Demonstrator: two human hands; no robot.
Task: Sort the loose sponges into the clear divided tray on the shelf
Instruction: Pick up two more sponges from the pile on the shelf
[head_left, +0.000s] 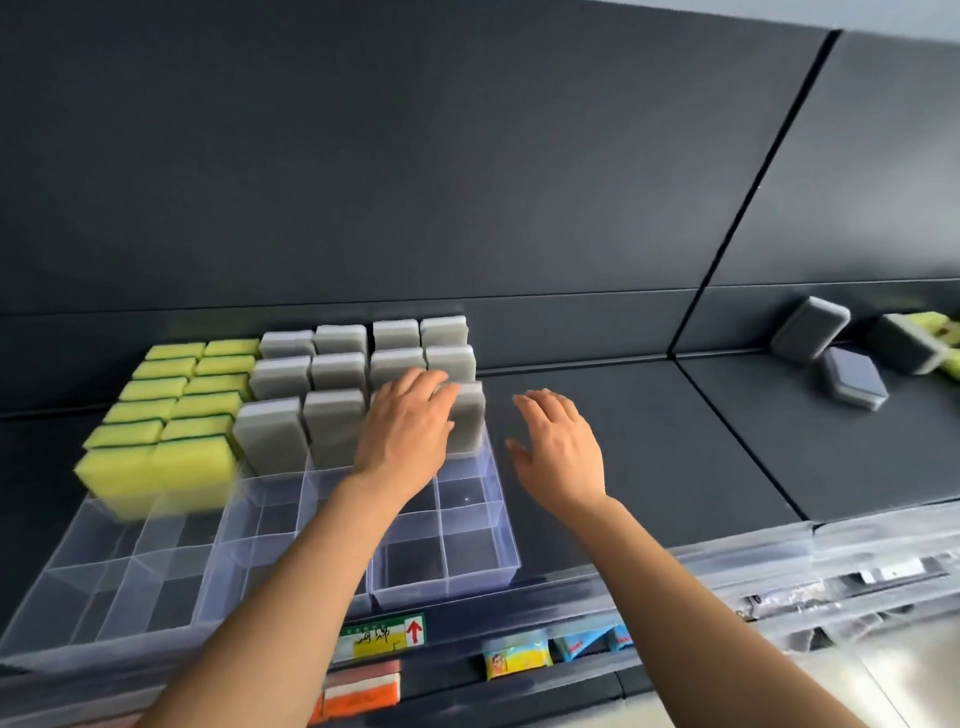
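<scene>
Divided tray (470, 525): clear glossy plastic, smooth thin walls, faint glare on its rims. Grey sponges (332, 374) at its 12 o'clock end: matt, porous foam. Yellow sponges (171, 400) at 10 o'clock: matt foam (a darker green, rougher scouring layer on one face). Shelf (649, 441): dark, matt, smooth. Shelf-edge strip (727, 566) at 4 o'clock: clear glossy plastic.

Dark matte shelf board (623, 415), spanning the frame's middle, seamed right of centre. Directly on it: clear plastic divided tray (467, 577), lower left to centre; loose grey rectangular sponges (852, 382), upper right, one leaning on the back panel; yellow-green sponges (935, 325), partly cropped at the far right edge.
</scene>
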